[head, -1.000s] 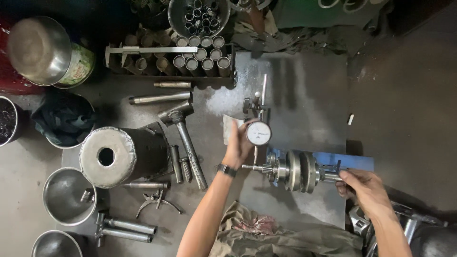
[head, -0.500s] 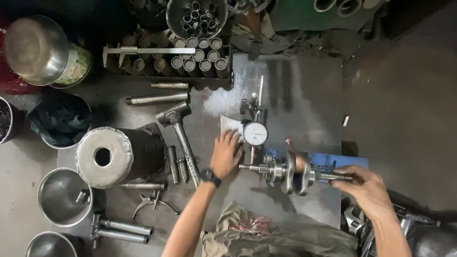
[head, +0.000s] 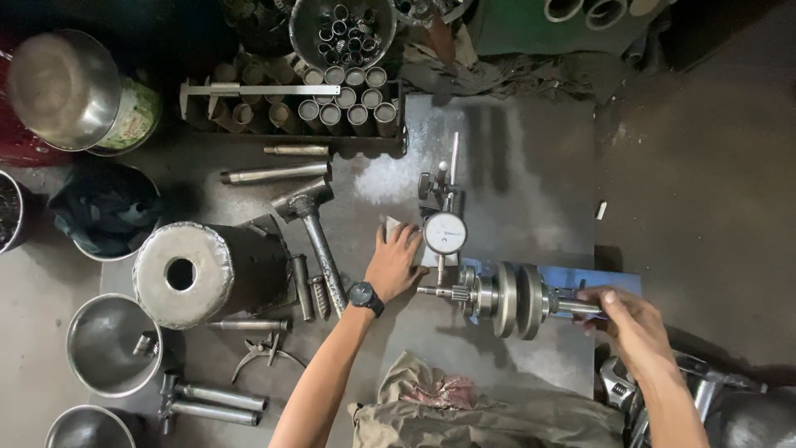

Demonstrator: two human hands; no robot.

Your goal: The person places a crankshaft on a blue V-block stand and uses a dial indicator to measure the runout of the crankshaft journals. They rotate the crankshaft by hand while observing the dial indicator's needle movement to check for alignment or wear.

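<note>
- Left hand [head: 395, 264], fingers spread, lies flat on the dark metal plate [head: 531, 166], touching the base of the dial gauge stand [head: 439, 199]; black wristwatch [head: 366, 296] on the wrist.
- Dial gauge [head: 445, 233], round white face, sits just above the left end of the crankshaft [head: 506, 297].
- Crankshaft lies horizontal at the plate's lower edge, over a blue support [head: 609, 280].
- Right hand [head: 632, 325] is closed around the crankshaft's right shaft end.
- Hammer [head: 315, 232] lies just left of the left hand, head up.
- Grey cylinder with a centre hole [head: 195, 272] sits left of the hammer.
- Tin can with green and white label [head: 133, 116] at top left, a steel bowl [head: 58, 79] over it.
- Tray of metal sleeves [head: 332, 108] at top, caliper [head: 257, 90] across it.
- Khaki cloth [head: 489, 411] at bottom centre.
</note>
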